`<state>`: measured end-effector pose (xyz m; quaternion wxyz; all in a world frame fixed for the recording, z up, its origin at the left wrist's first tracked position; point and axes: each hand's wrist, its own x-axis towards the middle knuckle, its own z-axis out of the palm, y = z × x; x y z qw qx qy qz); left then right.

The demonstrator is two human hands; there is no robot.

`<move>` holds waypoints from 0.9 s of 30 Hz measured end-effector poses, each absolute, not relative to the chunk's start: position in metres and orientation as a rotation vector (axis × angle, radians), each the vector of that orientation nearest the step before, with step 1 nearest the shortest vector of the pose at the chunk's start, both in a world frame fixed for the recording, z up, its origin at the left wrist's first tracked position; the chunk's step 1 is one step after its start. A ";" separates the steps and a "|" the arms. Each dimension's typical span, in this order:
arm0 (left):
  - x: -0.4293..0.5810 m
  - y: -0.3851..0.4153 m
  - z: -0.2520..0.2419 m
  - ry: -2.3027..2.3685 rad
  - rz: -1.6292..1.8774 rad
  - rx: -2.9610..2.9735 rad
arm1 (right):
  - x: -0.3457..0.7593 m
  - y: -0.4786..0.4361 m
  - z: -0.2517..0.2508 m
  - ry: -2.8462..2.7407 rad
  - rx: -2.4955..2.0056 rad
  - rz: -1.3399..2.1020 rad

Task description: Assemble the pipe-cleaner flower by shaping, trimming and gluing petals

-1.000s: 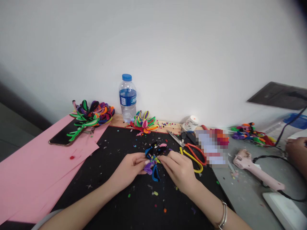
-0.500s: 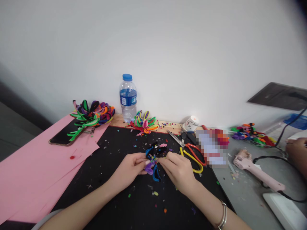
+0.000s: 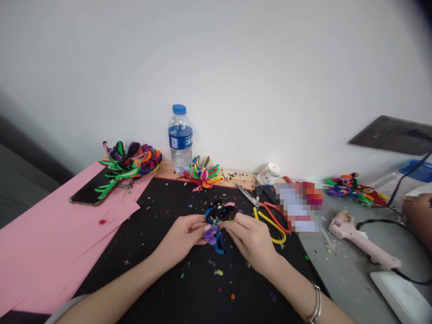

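Over the black mat (image 3: 162, 288) is a pipe-cleaner flower (image 3: 210, 236) with purple, blue, black and pink loops and a speckled, multicoloured centre. My left hand (image 3: 184, 237) pinches its left side, thumb and forefinger beside the purple loop. From the right, my right hand (image 3: 251, 239) has its fingers closed at the flower's centre, where the fingertips partly hide what they grip. A blue loop points down between the two hands. Just beyond my right hand lie scissors (image 3: 259, 204) with one red and one yellow handle.
A water bottle (image 3: 181, 139) and bundles of pipe cleaners (image 3: 204, 172) stand along the wall. Pink paper (image 3: 50, 243) with a phone (image 3: 91, 191) is left. To the right are a paper cup (image 3: 268, 174), a corded glue gun (image 3: 364, 245) and another person's hand (image 3: 418, 211). Colourful scraps dot the mat.
Both hands keep their grip at nearly the same spot. The flower's lower blue loop has shifted very slightly; everything else looks still.
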<state>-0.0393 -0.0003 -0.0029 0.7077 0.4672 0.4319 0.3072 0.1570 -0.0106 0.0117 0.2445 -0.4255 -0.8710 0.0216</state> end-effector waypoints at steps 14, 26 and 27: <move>-0.052 0.011 0.009 1.124 0.959 0.963 | 0.205 0.018 0.015 -2.182 -1.483 0.231; -0.056 0.010 0.009 1.120 1.003 0.912 | 0.220 0.022 0.014 -2.338 -1.439 0.442; -0.056 0.010 0.009 1.117 0.999 0.911 | 0.219 0.022 0.014 -2.330 -1.440 0.409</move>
